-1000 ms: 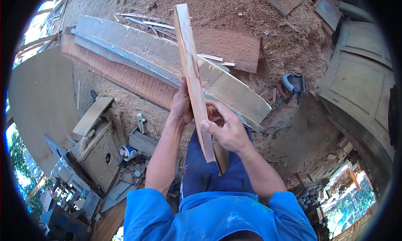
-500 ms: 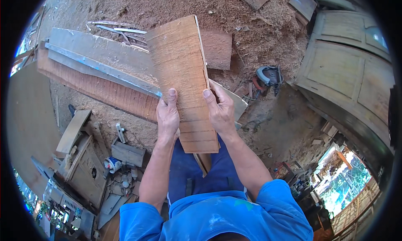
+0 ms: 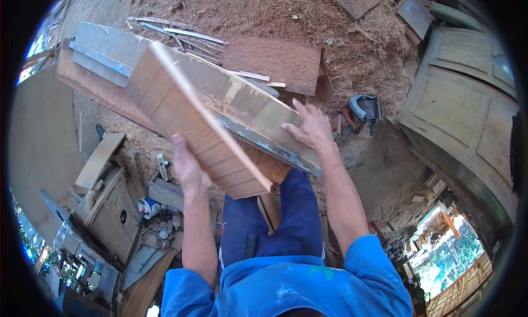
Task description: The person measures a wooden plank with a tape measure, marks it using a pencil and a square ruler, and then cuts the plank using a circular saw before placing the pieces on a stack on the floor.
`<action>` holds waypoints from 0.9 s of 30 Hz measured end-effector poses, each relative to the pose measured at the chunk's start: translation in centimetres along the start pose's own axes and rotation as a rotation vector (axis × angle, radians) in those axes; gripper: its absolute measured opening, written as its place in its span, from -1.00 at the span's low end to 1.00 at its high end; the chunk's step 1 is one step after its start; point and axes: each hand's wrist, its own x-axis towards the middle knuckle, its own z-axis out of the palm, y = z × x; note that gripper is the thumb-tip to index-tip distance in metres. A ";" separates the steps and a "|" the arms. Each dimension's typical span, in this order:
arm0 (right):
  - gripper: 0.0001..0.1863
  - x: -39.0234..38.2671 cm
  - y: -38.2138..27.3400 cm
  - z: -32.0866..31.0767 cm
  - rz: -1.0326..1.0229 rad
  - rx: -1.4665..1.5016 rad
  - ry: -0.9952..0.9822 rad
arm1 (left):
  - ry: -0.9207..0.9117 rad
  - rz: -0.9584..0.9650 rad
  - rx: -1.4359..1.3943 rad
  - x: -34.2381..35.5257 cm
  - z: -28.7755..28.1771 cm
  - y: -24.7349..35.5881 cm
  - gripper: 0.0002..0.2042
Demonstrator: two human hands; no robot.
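My left hand (image 3: 188, 168) grips the near edge of a reddish-brown ribbed wooden board (image 3: 190, 119), which tilts up and away to the left. My right hand (image 3: 311, 127) is off the board, fingers spread, resting on or just above a long grey-painted plank (image 3: 258, 116) that lies across the sawdust floor in front of me. My blue trousers and blue sleeves fill the lower middle.
A circular saw (image 3: 363, 110) lies on the sawdust to the right. Carved wooden door panels (image 3: 467, 113) lean at the right. A flat brown board (image 3: 275, 64) lies beyond the plank. Small wooden cabinets, offcuts and clutter (image 3: 110, 201) crowd the left.
Both hands held the board flat before me. Now my right hand has let go and moved right to the grey plank, while my left hand swings the board leftward.
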 end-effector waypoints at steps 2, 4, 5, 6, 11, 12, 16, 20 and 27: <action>-0.17 -0.3 0.5 0.0 0.208 0.117 -0.317 | 0.161 -0.006 -0.044 0.2 -2.7 1.1 -0.25; -0.18 -1.4 -0.3 0.8 0.129 0.106 -0.269 | 0.190 0.011 -0.020 1.0 -5.9 1.7 -0.21; -0.19 -2.5 -1.1 1.2 0.062 0.073 -0.187 | 0.207 0.031 -0.004 1.5 -7.3 1.8 -0.17; -0.20 -3.5 -1.8 1.4 -0.008 0.036 -0.106 | 0.208 0.032 -0.008 1.8 -8.3 1.8 -0.17; -0.33 -9.4 -3.9 4.9 -0.049 -0.043 -0.169 | 0.196 -0.038 -0.108 1.7 -9.4 -0.4 -0.20; -0.33 -9.6 -3.9 5.4 -0.050 -0.042 -0.172 | 0.180 -0.067 -0.133 1.2 -9.5 -0.5 -0.20; -0.28 -7.3 -4.3 6.0 0.014 0.199 0.146 | 0.167 -0.071 -0.115 3.5 -12.7 -4.3 -0.13; -0.03 0.2 -6.3 5.8 -0.032 0.028 0.121 | 0.235 -0.224 -0.086 3.8 -13.9 -6.6 -0.13; -0.26 10.1 -11.6 8.5 0.065 0.350 -0.196 | 0.209 -0.151 -0.059 4.1 -13.4 -7.9 -0.10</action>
